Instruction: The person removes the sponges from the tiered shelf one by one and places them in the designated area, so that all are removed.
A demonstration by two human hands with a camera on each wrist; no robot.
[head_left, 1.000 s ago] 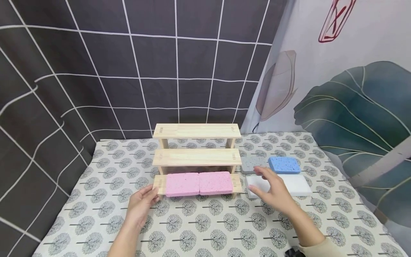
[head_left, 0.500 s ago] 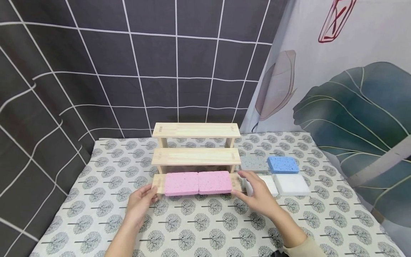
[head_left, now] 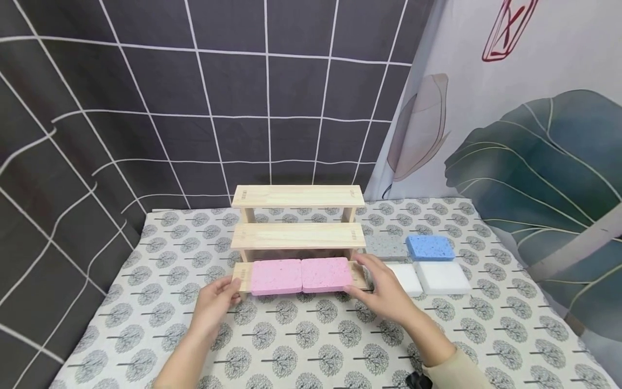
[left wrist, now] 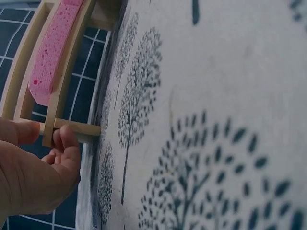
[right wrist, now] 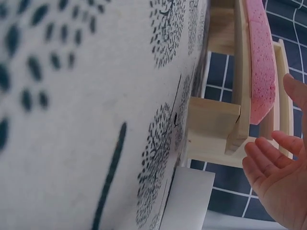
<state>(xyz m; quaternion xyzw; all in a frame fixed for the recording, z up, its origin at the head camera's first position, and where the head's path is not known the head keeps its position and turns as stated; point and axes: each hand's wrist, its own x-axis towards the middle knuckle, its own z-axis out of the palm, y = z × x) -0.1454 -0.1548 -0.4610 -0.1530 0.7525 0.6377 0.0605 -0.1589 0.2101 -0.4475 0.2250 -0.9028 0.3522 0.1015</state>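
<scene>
A three-tier wooden shelf rack (head_left: 297,236) stands on the cloth. Two pink sponges, the left one (head_left: 276,276) and the right one (head_left: 326,274), lie side by side on its lowest board. My left hand (head_left: 214,302) pinches that board's left end; in the left wrist view the thumb is above and the fingers (left wrist: 67,143) curl below. At the other end hovers my right hand (head_left: 386,292), its thumb by the right sponge's front corner. Its fingers (right wrist: 268,160) are spread and relaxed in the right wrist view, with no object between them.
To the right of the rack lie a grey sponge (head_left: 386,247), a blue sponge (head_left: 430,248) and two white blocks, one (head_left: 443,278) beside the other (head_left: 407,280), partly behind my right hand. A dark gridded curtain (head_left: 233,108) hangs behind the tree-print tablecloth (head_left: 301,356).
My right hand has moved left, from over the white blocks to the right end of the lowest board. The left hand stays at the board's left end.
</scene>
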